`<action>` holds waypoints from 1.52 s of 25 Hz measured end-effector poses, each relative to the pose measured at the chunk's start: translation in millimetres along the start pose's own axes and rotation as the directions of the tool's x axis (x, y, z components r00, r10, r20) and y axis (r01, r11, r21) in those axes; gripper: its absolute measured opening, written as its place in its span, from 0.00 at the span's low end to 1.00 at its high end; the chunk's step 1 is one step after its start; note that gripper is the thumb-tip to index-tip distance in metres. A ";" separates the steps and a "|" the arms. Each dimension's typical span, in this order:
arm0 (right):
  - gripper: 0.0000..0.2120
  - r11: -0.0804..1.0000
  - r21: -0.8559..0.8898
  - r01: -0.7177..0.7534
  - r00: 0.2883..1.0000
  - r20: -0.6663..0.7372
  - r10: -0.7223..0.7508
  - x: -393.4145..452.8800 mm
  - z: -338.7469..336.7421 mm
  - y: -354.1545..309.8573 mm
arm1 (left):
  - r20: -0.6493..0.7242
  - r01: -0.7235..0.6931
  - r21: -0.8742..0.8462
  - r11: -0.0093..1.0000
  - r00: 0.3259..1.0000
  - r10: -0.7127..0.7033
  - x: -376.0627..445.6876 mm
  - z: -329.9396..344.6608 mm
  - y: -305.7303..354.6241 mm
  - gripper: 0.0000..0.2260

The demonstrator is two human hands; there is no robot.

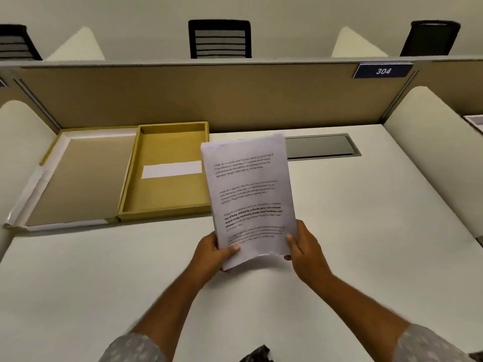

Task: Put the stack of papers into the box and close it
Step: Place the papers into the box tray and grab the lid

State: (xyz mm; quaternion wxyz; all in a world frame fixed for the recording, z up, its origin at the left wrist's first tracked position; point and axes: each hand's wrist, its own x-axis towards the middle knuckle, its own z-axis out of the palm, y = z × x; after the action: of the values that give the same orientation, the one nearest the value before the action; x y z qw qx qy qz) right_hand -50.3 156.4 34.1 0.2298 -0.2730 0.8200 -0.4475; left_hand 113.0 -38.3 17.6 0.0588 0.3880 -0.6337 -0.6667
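Note:
A stack of printed white papers (248, 194) is held up above the white desk, tilted slightly left. My left hand (211, 253) grips its lower left corner and my right hand (304, 246) grips its lower right corner, thumbs on top. The stack's left edge overlaps the right rim of the open yellow box (130, 189), which lies at the back left of the desk. A white strip lies on the box's floor. Its lid (81, 178) is folded flat open to the left.
A tan partition (209, 95) with a blue "304" plate (383, 71) closes off the back. White curved side panels (431, 142) flank the desk. A grey cable hatch (321, 146) sits behind the papers. A dark object (257, 354) shows at the near edge.

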 end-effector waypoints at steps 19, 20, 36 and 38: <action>0.17 0.971 -0.142 -0.192 0.970 0.121 0.210 222.3 218.6 -140.6 | -0.312 0.119 0.116 0.986 0.947 -0.077 163.7 -239.5 32.4 0.24; 0.18 0.959 -0.212 -0.186 0.971 0.108 0.212 226.8 224.4 -132.1 | -0.331 0.108 0.127 0.986 0.942 -0.060 169.8 -238.4 24.0 0.25; 0.21 0.847 -0.531 -0.007 0.995 0.077 0.056 230.7 230.0 -100.4 | -0.368 -0.004 0.148 0.989 0.928 0.059 178.2 -237.4 10.0 0.24; 0.22 0.857 -0.516 -0.003 0.994 0.094 0.060 230.0 226.4 -102.1 | -0.348 0.017 0.135 0.991 0.937 0.031 176.3 -238.5 14.7 0.25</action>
State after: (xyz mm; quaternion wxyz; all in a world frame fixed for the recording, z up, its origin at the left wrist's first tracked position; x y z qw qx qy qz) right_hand -56.5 -177.6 -20.5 0.1993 -0.3346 0.9005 -0.1932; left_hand 126.1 -332.3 -22.5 0.1461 0.5010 -0.6584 -0.5423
